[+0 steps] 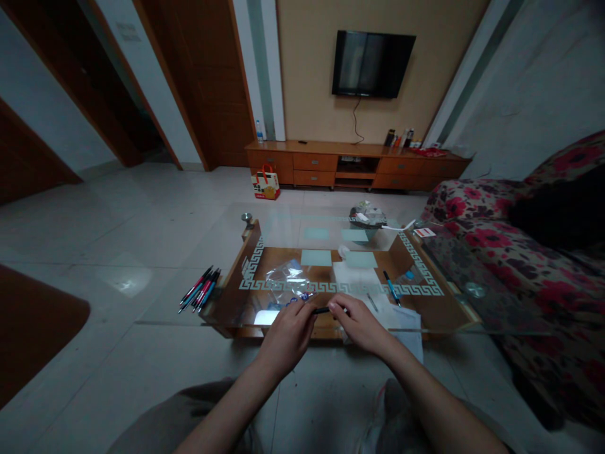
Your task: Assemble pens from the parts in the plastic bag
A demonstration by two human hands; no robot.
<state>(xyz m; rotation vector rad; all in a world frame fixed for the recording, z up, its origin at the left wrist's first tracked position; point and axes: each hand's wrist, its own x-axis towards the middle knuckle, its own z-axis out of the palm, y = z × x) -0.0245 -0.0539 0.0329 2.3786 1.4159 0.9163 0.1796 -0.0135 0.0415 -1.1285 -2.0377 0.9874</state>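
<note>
Both hands meet above the near edge of the glass table (283, 239). My left hand (292, 328) is closed round one end of a short black pen-like piece (322, 310). The other end is pinched in the fingers of my right hand (357, 321). Several red, blue and black pens (201, 290) lie bunched at the table's left. To the right of my hands are a blue pen (392, 289) and a thin grey piece (373, 302). Clear plastic wrapping (286, 277) lies just beyond my left hand.
White paper (407, 321) hangs over the near edge. A dark bowl of crumpled wrappers (367, 215) sits at the far right of the table. A flowered sofa (491, 221) stands to the right; a wooden TV cabinet (314, 162) lies beyond.
</note>
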